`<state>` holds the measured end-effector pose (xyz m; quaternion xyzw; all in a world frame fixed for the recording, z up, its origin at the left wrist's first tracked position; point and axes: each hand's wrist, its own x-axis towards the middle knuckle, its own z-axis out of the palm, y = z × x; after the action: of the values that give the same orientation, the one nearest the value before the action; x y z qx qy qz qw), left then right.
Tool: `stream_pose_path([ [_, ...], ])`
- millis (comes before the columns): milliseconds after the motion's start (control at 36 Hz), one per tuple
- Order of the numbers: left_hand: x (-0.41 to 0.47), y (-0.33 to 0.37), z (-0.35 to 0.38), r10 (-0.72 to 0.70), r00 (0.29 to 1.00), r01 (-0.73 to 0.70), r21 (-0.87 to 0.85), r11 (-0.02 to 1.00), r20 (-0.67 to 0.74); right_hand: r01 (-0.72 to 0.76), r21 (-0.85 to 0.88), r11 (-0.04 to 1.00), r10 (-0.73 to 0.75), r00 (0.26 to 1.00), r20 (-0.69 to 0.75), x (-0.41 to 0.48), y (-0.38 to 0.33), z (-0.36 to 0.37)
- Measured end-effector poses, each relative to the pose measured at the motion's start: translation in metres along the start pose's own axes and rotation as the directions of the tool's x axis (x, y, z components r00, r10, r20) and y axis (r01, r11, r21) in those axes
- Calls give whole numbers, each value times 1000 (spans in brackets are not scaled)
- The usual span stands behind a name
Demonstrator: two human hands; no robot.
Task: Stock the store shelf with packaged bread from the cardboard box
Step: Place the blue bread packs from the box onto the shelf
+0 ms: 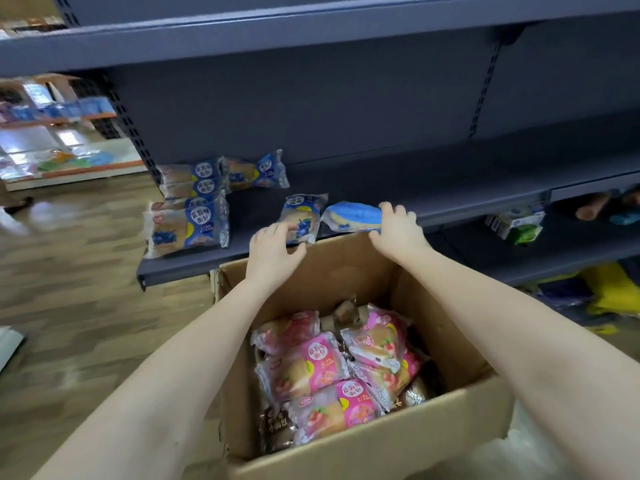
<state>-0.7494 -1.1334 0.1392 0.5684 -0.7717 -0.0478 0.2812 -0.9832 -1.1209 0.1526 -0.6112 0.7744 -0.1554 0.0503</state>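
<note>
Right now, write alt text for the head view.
The right hand grips a blue bread pack at the shelf; the left hand is at a second blue pack lying there. Below, a cardboard box holds pink packs.
</note>
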Motion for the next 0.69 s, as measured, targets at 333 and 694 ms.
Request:
stream_pose_path([
  [333, 15, 27, -35, 9, 1000, -12, -265, 964, -11, 165, 349, 923, -131, 984, -119, -18, -10, -45],
  [694, -2, 37, -55, -197, 979, 189, -570, 800, 48, 384, 454, 804, -306, 922, -237, -42, -22, -52],
])
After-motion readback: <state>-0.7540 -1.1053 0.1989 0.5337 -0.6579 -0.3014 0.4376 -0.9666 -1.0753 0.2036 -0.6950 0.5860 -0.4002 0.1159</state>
